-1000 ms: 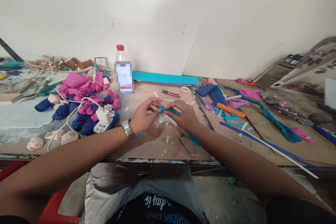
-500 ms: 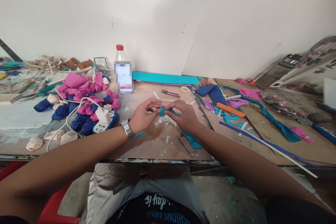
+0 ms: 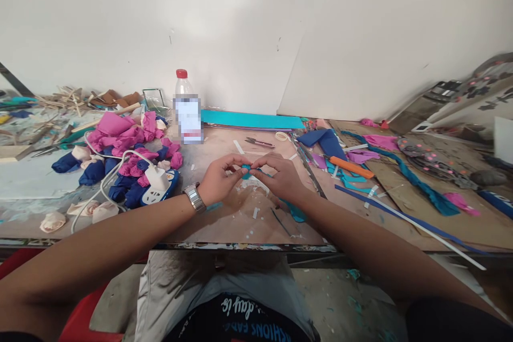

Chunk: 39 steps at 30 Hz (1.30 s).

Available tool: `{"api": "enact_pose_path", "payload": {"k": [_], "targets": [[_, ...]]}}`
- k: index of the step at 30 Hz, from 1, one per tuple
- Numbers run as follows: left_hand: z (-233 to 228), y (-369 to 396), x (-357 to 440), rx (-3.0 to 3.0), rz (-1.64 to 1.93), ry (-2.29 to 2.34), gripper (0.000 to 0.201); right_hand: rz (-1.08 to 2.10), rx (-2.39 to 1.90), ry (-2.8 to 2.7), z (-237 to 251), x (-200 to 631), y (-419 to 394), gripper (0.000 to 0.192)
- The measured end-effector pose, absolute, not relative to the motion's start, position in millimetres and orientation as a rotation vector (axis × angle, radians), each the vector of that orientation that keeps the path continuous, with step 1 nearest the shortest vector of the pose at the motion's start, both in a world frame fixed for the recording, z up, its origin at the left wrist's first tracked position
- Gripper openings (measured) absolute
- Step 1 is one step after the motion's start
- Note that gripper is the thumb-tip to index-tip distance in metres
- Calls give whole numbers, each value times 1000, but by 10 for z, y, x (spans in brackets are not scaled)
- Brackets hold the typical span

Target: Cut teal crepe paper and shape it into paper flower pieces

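A long worktable (image 3: 248,224) is seen against a white wall, its surface covered with craft scraps. Toward the left end a heap of pink and blue fabric rosettes (image 3: 128,152) is piled, with a white plug seated in a power strip (image 3: 158,184) at the heap's near side. At the back edge a flat teal sheet (image 3: 252,119) is laid along the wall, and a clear bottle with a red cap (image 3: 186,109) stands just left of it. An orange-handled cutter (image 3: 351,168) lies right of centre among blue and teal offcuts, and small snips (image 3: 260,142) rest between the teal sheet and the hands.

At the middle of the table, somewhat nearer the front edge, a teal fabric strip (image 3: 246,171) is being rolled — only a small wound bud of it shows between the fingertips, while its loose tail trails back under the right wrist toward the front edge. The left hand (image 3: 218,179), a metal watch on its wrist, is pinched on the bud; the right hand (image 3: 280,176) is closed on the strip just beside it, fingertips of both hands nearly touching.

The step in hand is judged to be the winding of the strip into a rosette. For the next turn, steady tension on the tail would be called for, with the coil kept pinched so that it does not spring open.
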<state>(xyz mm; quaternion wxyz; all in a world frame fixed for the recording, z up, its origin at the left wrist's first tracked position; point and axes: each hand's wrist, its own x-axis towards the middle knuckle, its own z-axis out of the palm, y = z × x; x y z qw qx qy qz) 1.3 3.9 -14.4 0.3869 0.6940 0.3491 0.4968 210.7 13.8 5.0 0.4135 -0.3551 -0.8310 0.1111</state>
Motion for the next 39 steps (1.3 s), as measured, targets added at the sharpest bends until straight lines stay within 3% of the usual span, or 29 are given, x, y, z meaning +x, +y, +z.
{"api": "enact_pose_path", "payload": {"k": [16, 23, 34, 39], "targets": [[-78, -24, 3, 1913, 1238, 923, 23, 257, -919, -2082, 61, 2094, 125, 7], [-134, -19, 12, 1826, 1247, 860, 52, 254, -868, -2085, 53, 2089, 139, 9], [-177, -27, 4, 1879, 1233, 850, 65, 188, -771, -2147, 16, 2119, 181, 13], [-175, 1, 15, 1870, 1303, 806, 59, 219, -778, -2154, 51, 2107, 148, 12]]}}
